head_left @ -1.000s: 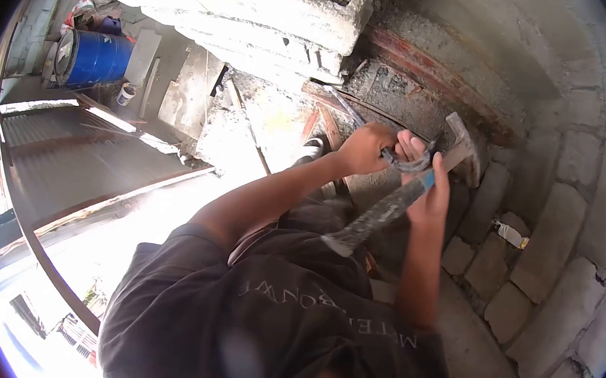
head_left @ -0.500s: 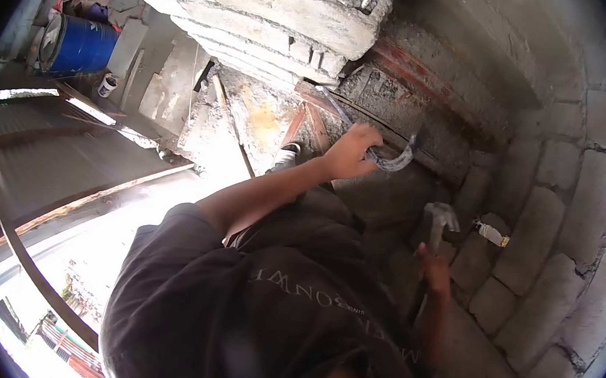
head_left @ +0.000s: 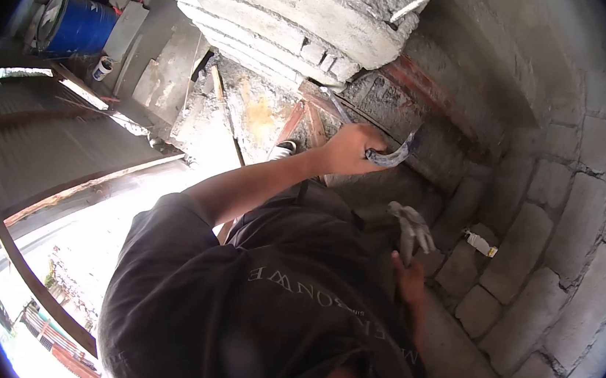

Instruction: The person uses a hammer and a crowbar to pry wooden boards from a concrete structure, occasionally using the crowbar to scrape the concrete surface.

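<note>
My left hand [head_left: 354,148] is wrapped around a crowbar [head_left: 399,155], its curved hook end sticking out on the right side of my fist. The bar's straight end runs up toward a wooden board [head_left: 320,98] below the concrete steps. Lower on the right, my right hand [head_left: 410,275] grips a claw hammer [head_left: 409,233] by its handle. The hammer's head points up, a little below the crowbar's hook and apart from it, and looks blurred. Most of the hammer's handle is hidden behind my hand and shirt.
Rough concrete steps [head_left: 299,11] rise ahead. A block wall [head_left: 530,242] curves along the right, with a small white wrapper [head_left: 480,243] by it. A reddish beam [head_left: 431,92] lies under the concrete. At left are a blue drum [head_left: 82,26], a small bucket [head_left: 103,68] and corrugated sheeting [head_left: 49,140].
My right hand has swung the hammer left and slightly up, closer to the crowbar. The crowbar stays in my left hand, its hook turned a little. The whole view has shifted slightly.
</note>
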`<state>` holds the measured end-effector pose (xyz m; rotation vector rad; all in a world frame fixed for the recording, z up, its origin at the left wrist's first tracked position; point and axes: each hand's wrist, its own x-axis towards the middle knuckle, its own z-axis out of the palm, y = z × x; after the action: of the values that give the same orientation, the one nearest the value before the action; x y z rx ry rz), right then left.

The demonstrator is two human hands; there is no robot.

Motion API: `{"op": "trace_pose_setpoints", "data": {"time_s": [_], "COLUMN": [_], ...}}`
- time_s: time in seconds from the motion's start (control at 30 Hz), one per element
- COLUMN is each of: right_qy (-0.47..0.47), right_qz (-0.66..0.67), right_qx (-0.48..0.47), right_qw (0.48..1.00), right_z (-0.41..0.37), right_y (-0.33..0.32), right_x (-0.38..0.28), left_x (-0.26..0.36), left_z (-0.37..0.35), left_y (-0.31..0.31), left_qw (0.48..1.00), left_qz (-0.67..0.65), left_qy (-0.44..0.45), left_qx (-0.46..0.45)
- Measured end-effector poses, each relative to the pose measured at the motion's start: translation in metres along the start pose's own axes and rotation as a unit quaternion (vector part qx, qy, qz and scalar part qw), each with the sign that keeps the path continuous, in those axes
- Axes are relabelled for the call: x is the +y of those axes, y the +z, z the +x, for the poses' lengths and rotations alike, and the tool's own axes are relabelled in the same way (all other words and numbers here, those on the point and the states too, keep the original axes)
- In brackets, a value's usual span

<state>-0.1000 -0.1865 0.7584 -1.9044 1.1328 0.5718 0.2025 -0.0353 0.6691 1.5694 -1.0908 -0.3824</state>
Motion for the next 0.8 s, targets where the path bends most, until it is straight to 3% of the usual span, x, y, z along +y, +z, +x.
{"op": "trace_pose_setpoints", "data": {"time_s": [0.03, 0.07, 0.17, 0.2, 0.27, 0.33, 0.37, 0.43, 0.57, 0.67, 0.8], "right_qy": [-0.006, -0.006, 0.046, 0.007, -0.029, -0.156, -0.156, -0.262, -0.175, -0.18, -0.28], "right_qz": [-0.09, -0.094, -0.088, -0.05, -0.011, 0.046, 0.043, -0.033, 0.016, 0.022, 0.034], "right_qx": [0.023, 0.022, -0.014, 0.001, 0.017, 0.038, 0.039, 0.098, 0.016, -0.008, -0.02], "right_qw": [0.996, 0.995, 0.995, 0.999, 0.999, 0.986, 0.986, 0.96, 0.984, 0.983, 0.959], "right_z": [0.001, -0.001, -0.007, -0.01, -0.014, -0.013, -0.014, -0.018, -0.027, -0.032, -0.035], "right_y": [0.005, 0.008, 0.014, 0.016, 0.016, 0.014, 0.015, 0.017, 0.01, 0.011, 0.015], "right_x": [-0.001, -0.008, -0.031, -0.037, -0.044, -0.053, -0.059, -0.071, -0.087, -0.108, -0.12], "left_x": [-0.009, -0.011, -0.015, -0.015, -0.012, -0.014, -0.016, -0.02, -0.024, -0.023, -0.023], "left_z": [-0.003, -0.005, -0.011, -0.012, -0.014, -0.016, -0.017, -0.022, -0.032, -0.032, -0.025], "left_y": [0.003, 0.003, 0.001, 0.003, 0.008, 0.006, 0.006, 0.005, -0.002, -0.005, 0.003], "left_qw": [0.998, 0.991, 0.983, 0.983, 0.964, 0.963, 0.958, 0.952, 0.947, 0.948, 0.95], "left_qz": [0.009, 0.018, 0.028, 0.028, 0.006, 0.005, 0.005, 0.005, 0.003, 0.003, 0.005], "left_qy": [0.047, 0.092, 0.115, 0.114, 0.099, 0.093, 0.095, 0.093, 0.087, 0.082, 0.111], "left_qx": [0.047, 0.093, 0.141, 0.144, 0.245, 0.253, 0.27, 0.292, 0.309, 0.308, 0.291]}}
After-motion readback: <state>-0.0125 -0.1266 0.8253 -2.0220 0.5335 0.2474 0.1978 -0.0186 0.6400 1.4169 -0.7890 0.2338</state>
